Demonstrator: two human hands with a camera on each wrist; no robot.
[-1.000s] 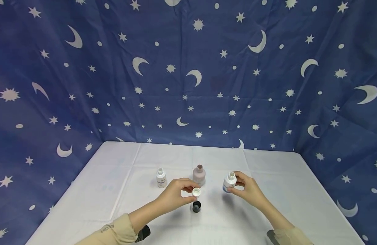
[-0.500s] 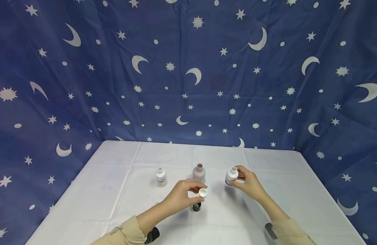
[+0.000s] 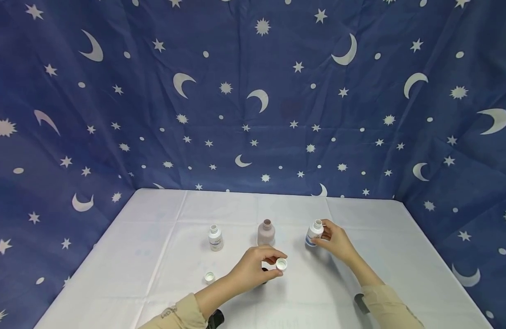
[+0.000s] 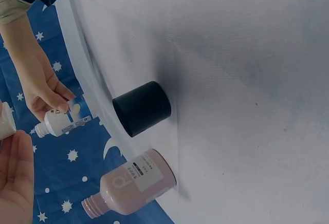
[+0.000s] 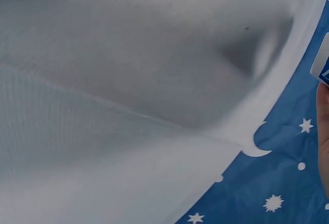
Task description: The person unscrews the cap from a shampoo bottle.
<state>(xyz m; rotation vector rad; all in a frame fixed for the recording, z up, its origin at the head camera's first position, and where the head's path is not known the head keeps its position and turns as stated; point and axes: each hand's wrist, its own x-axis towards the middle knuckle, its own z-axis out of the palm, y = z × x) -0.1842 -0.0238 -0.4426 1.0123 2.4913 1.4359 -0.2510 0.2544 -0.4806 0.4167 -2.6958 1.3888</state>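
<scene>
Between thumb and fingers my left hand (image 3: 253, 268) pinches a small white screw cap (image 3: 281, 264), its hollow side showing. My right hand (image 3: 337, 241) grips a white bottle with a blue-bottomed label (image 3: 313, 234), which has no cap on its neck. A pink bottle (image 3: 266, 233), also uncapped, stands behind my left hand. Mostly hidden by that hand is a black cap (image 4: 142, 109), seen whole in the left wrist view. In the right wrist view only a finger (image 5: 323, 136) and a corner of the held bottle show at the right edge.
A smaller white bottle (image 3: 215, 238) stands uncapped to the left on the white-covered table (image 3: 162, 219). Another white cap (image 3: 209, 277) lies in front of it, right beside my left forearm. A blue star-and-moon curtain (image 3: 253, 100) rises behind the table and along its sides.
My left hand has moved right with the white cap, covering most of the black cap and uncovering another white cap. My right hand has carried its bottle slightly right and away from me.
</scene>
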